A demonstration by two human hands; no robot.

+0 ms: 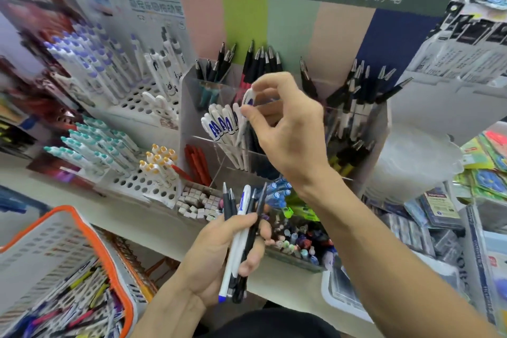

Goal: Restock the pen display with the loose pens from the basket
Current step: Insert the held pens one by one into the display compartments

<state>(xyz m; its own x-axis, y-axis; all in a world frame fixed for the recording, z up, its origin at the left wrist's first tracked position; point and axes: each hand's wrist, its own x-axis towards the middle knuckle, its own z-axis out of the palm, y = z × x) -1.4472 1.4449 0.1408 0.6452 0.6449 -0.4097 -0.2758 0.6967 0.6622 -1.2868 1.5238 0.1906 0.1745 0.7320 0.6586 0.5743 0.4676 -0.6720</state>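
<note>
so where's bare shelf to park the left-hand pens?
Bare shelf runs between the perforated pen rack and the basket. More bare shelf shows below the tray of small items, near the left hand. Right of the clear display it is crowded with stacked packets.

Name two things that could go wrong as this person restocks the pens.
The left hand grips a loose bundle of pens; one could slip out. The right hand pinches a white pen above an already crowded compartment of white pens, so it may jam or knock neighbours askew.
</note>
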